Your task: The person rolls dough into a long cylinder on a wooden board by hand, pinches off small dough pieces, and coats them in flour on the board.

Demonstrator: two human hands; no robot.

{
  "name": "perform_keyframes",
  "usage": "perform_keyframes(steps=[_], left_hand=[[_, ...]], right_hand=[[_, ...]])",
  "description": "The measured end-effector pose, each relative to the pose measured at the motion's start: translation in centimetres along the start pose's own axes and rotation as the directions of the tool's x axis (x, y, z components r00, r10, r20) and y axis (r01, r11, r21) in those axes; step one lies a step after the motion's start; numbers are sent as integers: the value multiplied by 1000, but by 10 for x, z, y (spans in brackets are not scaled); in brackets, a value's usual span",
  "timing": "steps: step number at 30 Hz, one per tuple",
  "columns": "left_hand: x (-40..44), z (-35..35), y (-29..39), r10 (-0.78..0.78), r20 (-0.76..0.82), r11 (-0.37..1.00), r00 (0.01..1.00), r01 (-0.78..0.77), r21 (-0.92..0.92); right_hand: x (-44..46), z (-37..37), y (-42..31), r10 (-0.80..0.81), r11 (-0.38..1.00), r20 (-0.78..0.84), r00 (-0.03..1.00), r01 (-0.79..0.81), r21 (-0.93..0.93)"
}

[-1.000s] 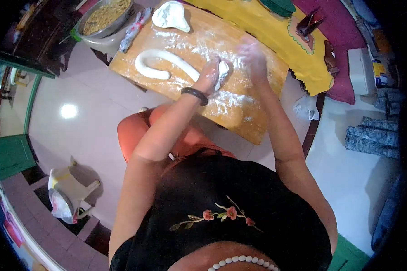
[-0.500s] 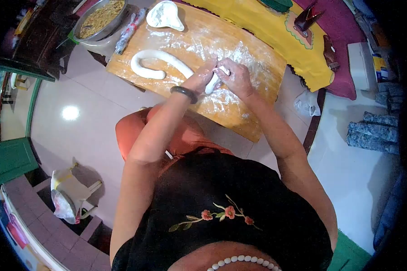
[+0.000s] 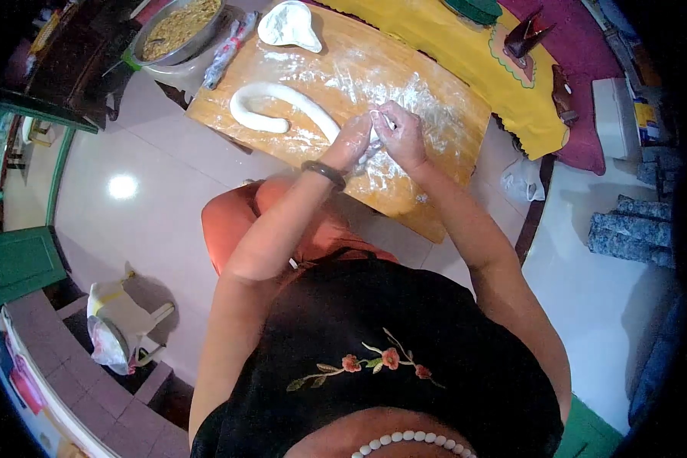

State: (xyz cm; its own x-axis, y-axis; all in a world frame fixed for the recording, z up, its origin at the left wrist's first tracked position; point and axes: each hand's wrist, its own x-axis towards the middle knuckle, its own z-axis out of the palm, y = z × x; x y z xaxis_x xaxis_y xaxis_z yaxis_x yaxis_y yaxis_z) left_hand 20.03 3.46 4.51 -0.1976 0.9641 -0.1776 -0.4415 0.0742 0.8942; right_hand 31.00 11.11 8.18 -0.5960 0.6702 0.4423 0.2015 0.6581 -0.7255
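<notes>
Far left, a pale stool on the tiles; the plastic-covered dish on its near side is too blurred to identify. Metal bowl, upper left, with a yellowish-brown chunky mix in it; its far rim runs out at the top edge. Next, a crumpled plastic packet lies along the left side of the wooden table. On the wood, a smooth white dough rope, even in thickness, curls in a hook and runs to the left hand, which hides its near end. Beyond the hook, a white scoop-shaped vessel with white powder. Left hand curled around a small dough piece, mostly covered; it appears separate from the rope, though the join is out of sight. Right hand meets it, fingers pinched on the same piece, above the floured middle of the table. To the right, yellow cloth beyond the edge, a green round object cut off above it, a clear bag on the floor, grey-blue bundles near the dark lens rim.
</notes>
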Motion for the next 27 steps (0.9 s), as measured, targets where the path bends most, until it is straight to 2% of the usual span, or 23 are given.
perform_keyframes(steps=[3,6,7,10,13,16,20,21,23,25,27], left_hand=[[7,-7,-9,163,7,938,987,-157,309],[-1,-2,2,195,-2,891,981,-176,419],[-3,-3,0,215,-7,910,977,-198,363],[3,-6,-10,365,30,836,930,-342,430],[2,-2,-8,108,-55,990,993,-103,94],[-1,2,0,-68,-99,993,993,58,-101],[8,-3,-10,-173,-75,975,982,160,-156],[6,-2,-10,-195,-65,972,979,185,-144],[1,0,-2,-173,-72,974,982,160,-160],[-6,3,4,-107,-73,980,992,93,-175],[-8,6,3,-15,-77,993,997,6,-114]], right_hand=[[0,4,2,12,1000,-22,1000,-12,-7],[-1,7,5,-12,1000,-25,1000,11,-27],[-1,4,2,-4,999,4,1000,5,-48],[-4,4,8,-21,998,22,1000,22,-55],[-4,6,11,29,999,28,999,-30,32],[-4,6,10,77,992,54,996,-82,100],[-7,9,20,103,988,63,993,-110,108],[-10,16,24,59,992,-28,998,-55,116],[-11,18,31,31,998,-38,999,-33,-51],[-7,12,22,9,999,44,999,-8,-31],[-6,15,19,-38,999,8,999,38,-12]])
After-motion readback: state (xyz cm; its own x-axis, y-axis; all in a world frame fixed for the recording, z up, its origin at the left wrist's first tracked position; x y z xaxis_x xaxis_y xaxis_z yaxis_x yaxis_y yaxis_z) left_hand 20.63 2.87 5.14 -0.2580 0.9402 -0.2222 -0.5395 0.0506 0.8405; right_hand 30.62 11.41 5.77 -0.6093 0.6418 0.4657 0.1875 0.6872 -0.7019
